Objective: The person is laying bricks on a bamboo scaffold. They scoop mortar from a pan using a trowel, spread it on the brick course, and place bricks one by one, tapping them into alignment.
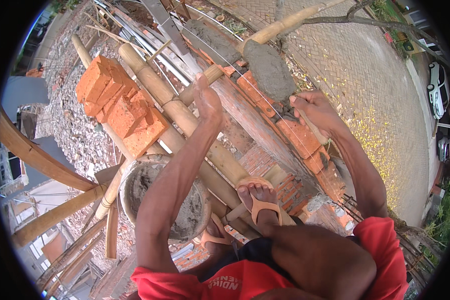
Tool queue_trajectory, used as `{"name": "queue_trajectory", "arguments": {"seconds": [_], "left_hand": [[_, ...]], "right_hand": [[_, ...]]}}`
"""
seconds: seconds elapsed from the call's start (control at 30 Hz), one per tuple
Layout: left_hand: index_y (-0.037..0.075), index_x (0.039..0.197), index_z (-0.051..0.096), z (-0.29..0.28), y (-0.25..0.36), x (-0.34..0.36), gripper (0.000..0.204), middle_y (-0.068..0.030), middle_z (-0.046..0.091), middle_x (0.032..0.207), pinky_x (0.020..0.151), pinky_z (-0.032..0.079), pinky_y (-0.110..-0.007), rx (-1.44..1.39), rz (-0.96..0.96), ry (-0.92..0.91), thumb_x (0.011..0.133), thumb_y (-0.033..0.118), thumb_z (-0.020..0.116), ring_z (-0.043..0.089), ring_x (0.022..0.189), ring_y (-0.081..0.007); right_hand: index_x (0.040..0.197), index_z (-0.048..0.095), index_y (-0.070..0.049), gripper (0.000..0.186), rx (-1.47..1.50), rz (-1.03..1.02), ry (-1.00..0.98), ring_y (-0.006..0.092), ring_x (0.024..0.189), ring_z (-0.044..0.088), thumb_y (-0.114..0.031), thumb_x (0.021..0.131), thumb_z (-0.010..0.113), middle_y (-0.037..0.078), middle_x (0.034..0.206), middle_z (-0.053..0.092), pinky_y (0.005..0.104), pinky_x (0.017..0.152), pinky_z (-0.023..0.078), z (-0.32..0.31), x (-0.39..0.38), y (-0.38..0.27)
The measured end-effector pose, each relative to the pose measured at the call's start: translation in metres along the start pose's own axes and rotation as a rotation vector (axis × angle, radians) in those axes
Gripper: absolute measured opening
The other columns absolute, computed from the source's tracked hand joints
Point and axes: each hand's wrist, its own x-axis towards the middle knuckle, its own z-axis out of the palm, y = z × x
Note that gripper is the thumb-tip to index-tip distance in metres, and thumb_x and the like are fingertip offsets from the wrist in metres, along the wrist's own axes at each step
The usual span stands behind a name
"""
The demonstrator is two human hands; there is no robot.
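Note:
My right hand is closed around the wooden handle of a trowel. Wet grey mortar covers the trowel's blade, over the brick wall. Left of it, my left hand is raised edge-on beside a bamboo pole, fingers stretched out and nothing visible in it. Under my right hand runs the wall's top course of orange bricks, with a taut white string along it. More mortar lies on the wall's far end. A round bucket of mortar stands below my left forearm, which hides part of it.
Stacked orange bricks rest on bamboo poles at left. My sandalled feet stand on the scaffold. Rubble lies far below. Right of the wall is a paved road with parked cars; a branch crosses above.

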Motion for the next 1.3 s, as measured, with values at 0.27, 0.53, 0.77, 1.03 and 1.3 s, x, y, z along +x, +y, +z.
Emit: {"name": "queue_trajectory", "arguments": {"seconds": [0.27,0.53,0.77,1.03,1.3], "left_hand": [[-0.002,0.157,0.037,0.068,-0.092,0.038,0.063,-0.0152,0.046,0.155,0.122,0.027,-0.038,-0.246,0.031,0.038,0.112,0.042,0.037,0.042,0.142,-0.0258],[-0.006,0.160,0.030,0.073,-0.104,0.034,0.069,-0.0164,0.038,0.161,0.124,0.022,-0.038,-0.368,0.240,0.007,0.112,0.043,0.041,0.035,0.149,-0.0244],[-0.011,0.162,0.016,0.077,-0.108,0.031,0.077,-0.0207,0.022,0.169,0.128,0.017,-0.039,-0.329,0.303,-0.017,0.112,0.041,0.042,0.025,0.156,-0.0260],[-0.005,0.141,0.048,0.087,-0.114,0.016,0.050,-0.0117,0.053,0.134,0.116,0.032,-0.035,-0.244,0.232,0.081,0.114,0.036,0.039,0.048,0.126,-0.0186],[-0.008,0.152,0.035,0.098,-0.128,-0.034,0.063,-0.0170,0.046,0.145,0.117,0.032,-0.036,-0.267,0.231,0.069,0.113,0.042,0.037,0.046,0.132,-0.0235]], "right_hand": [[0.117,0.059,0.013,0.033,-0.692,-0.377,0.372,0.0505,0.099,0.066,-0.012,0.096,0.065,0.032,0.105,0.064,0.0565,0.084,0.055,0.063,0.008,0.024],[0.122,0.060,0.008,0.033,-0.812,-0.407,0.410,0.0492,0.090,0.066,-0.014,0.098,0.063,0.028,0.103,0.065,0.0550,0.079,0.055,0.025,-0.053,0.028],[0.093,0.062,0.001,0.037,-0.464,-0.072,-0.033,0.0133,0.063,0.061,-0.030,0.111,0.052,0.006,0.071,0.055,0.0342,0.057,0.051,-0.031,-0.007,-0.020],[0.081,0.052,0.001,0.048,-0.729,0.022,-0.243,0.0186,0.053,0.060,-0.034,0.112,0.046,0.008,0.069,0.057,0.0378,0.053,0.051,-0.040,0.009,-0.064],[0.084,0.056,0.004,0.046,-0.810,-0.124,-0.226,0.0238,0.054,0.061,-0.030,0.112,0.043,0.016,0.072,0.056,0.0411,0.058,0.053,-0.049,-0.063,-0.027]]}}
